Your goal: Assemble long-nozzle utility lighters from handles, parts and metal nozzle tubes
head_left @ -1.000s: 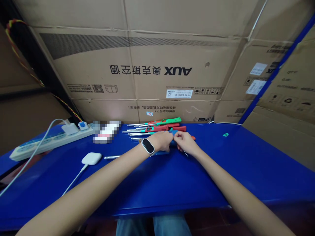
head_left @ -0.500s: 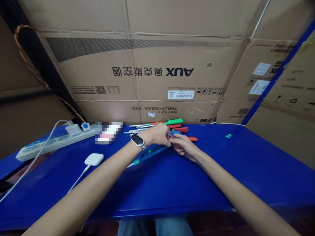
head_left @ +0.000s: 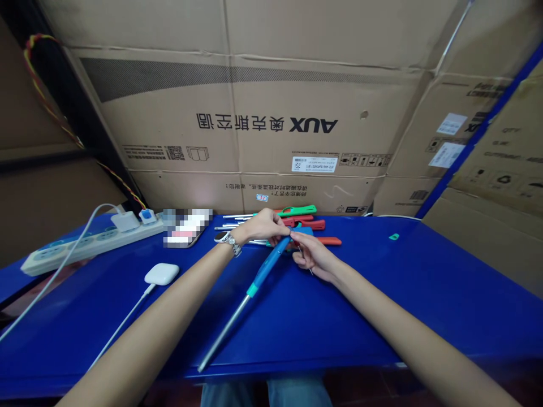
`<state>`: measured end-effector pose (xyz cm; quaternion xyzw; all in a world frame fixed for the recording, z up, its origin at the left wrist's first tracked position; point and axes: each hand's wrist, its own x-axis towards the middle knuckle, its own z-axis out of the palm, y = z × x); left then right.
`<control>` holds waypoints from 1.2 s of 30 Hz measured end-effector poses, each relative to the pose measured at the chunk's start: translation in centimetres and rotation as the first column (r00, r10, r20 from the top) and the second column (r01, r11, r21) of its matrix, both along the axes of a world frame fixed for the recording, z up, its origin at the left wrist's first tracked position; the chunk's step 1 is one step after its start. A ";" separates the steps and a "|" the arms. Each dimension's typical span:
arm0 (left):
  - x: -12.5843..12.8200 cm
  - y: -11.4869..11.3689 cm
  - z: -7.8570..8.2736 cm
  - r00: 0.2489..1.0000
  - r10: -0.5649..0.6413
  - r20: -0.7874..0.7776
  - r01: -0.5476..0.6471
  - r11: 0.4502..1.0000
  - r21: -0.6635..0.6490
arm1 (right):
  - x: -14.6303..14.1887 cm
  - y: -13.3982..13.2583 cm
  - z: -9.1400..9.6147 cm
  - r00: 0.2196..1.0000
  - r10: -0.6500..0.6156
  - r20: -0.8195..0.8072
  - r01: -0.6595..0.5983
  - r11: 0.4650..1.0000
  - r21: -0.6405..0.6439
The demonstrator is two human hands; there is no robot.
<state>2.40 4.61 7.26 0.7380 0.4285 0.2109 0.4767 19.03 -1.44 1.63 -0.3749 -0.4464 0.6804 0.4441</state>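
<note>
A long-nosed blue gas lighter (head_left: 267,270) slants toward me, its metal tube pointing down-left near the table's front edge. My left hand (head_left: 265,224), wearing a watch, is closed on the lighter's handle end. My right hand (head_left: 314,252) meets it there, thumb and fingers pinched at the same end. A thin metal rod (head_left: 311,272) pokes out below my right fingers; its kind is hidden. Just behind my hands lie several more lighters, among them a green one (head_left: 303,211), a red one (head_left: 311,224) and an orange one (head_left: 333,241). My fingers cover the handle's tip.
On the blue table (head_left: 382,299) a small teal plastic piece (head_left: 394,237) lies right. At left are a white earbud case (head_left: 162,274) on a cable, a power strip (head_left: 91,244) and a blurred phone-like item (head_left: 186,229). A large cardboard sheet (head_left: 271,85) stands behind.
The blue lighter has swung so its metal tube points more toward me and shows in full. My left wrist has turned, and my hands remain together at the handle end.
</note>
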 end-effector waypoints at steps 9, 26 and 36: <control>0.1 -2.0 -3.1 0.886 0.297 0.355 -0.195 0.935 -0.296 | -2.2 1.4 0.1 0.918 -0.288 0.273 0.254 0.955 0.153; 0.0 -4.4 -6.6 0.987 0.159 -0.005 -0.130 0.820 0.557 | -3.3 0.7 -1.9 0.918 -0.351 0.184 0.323 0.932 0.168; 0.7 -3.8 -7.4 0.923 0.183 0.340 -0.242 0.960 0.141 | -2.7 0.3 -1.4 0.920 -0.314 0.235 0.263 0.938 0.226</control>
